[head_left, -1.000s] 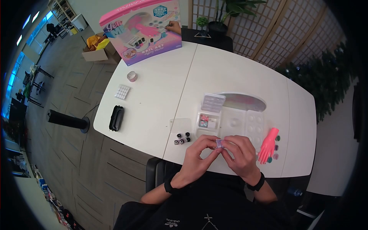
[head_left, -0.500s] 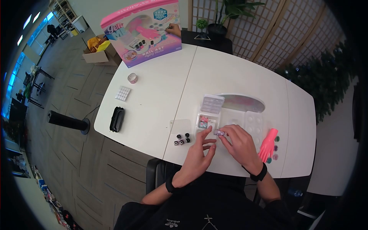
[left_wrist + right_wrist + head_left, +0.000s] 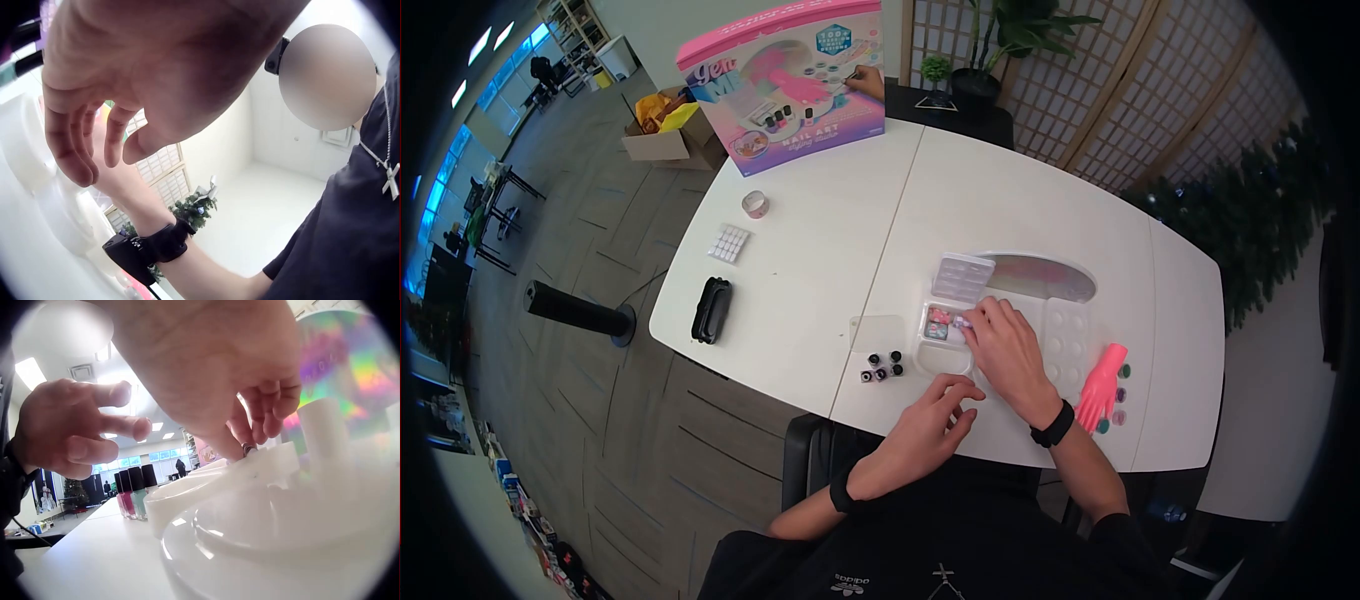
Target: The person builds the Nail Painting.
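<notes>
My right hand (image 3: 1007,352) reaches over the white compartment tray (image 3: 945,362), its fingertips pinching a small lilac packet (image 3: 962,322) at the right-hand compartment. Pink pieces (image 3: 940,315) and pale teal pieces (image 3: 937,330) fill the compartments beside it. The tray's clear lid (image 3: 962,276) stands raised behind. In the right wrist view, the fingers largely cover the packet. Nearer the table's front edge, my left hand (image 3: 930,430) hovers with loosely bent fingers and holds nothing; the left wrist view (image 3: 112,94) shows the same.
Behind the tray is an iridescent mirror (image 3: 1040,277), with a round-welled palette (image 3: 1068,330) to the right. Farther right lie a pink model hand (image 3: 1103,388) and small pots (image 3: 1121,395). Nail polish bottles (image 3: 881,367) and a clear sheet (image 3: 878,332) are left; a box (image 3: 800,110) stands behind.
Both hands held the lilac packet together; the left let go and drew back toward the body. The right carried the packet forward to the tray's compartment.
</notes>
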The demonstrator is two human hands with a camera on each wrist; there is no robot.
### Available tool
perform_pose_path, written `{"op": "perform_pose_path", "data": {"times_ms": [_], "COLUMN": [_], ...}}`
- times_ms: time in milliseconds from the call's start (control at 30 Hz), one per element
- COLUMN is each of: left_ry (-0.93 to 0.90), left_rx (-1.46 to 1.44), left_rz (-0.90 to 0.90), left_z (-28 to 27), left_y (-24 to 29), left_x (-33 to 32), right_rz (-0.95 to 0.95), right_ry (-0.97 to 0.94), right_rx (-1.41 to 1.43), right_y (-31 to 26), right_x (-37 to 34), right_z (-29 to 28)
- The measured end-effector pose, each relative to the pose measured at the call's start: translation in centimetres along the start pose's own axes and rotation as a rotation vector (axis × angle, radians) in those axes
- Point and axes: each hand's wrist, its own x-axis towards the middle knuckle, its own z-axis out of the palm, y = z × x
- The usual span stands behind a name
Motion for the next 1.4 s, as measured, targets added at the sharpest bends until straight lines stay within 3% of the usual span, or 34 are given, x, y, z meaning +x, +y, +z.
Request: {"op": "perform_pose_path", "data": {"times_ms": [300, 567, 833, 1067, 1400], "left_ry": [-0.017, 0.241, 0.344, 0.282, 0.077], "left_rx": [-0.053, -0.014, -0.007, 0.131, 0.695], "left_rz": [0.108, 0.108, 0.061, 0.038, 0.005], "left_z": [-3.2, -8.3, -12.7, -14.5, -14.5], "left_y": [1.6, 1.9, 1.7, 1.8, -5.5], "left_x": [-2.7, -3.7, -3.9, -2.1, 1.9], "right_rz": [-0.041, -0.013, -0.034, -0.023, -0.055], "right_ry": [0.016, 0.051, 0.031, 0.072, 0.045], "right_rx": [-0.029, 0.011, -0.007, -0.028, 0.007], "right_y": [0.3, -0.2, 0.1, -0.2, -0.1], "right_x": [-0.1, 0.4, 0.2, 0.5, 0.2], "right_z": [0.6, 0.3, 0.6, 0.7, 0.5]}}
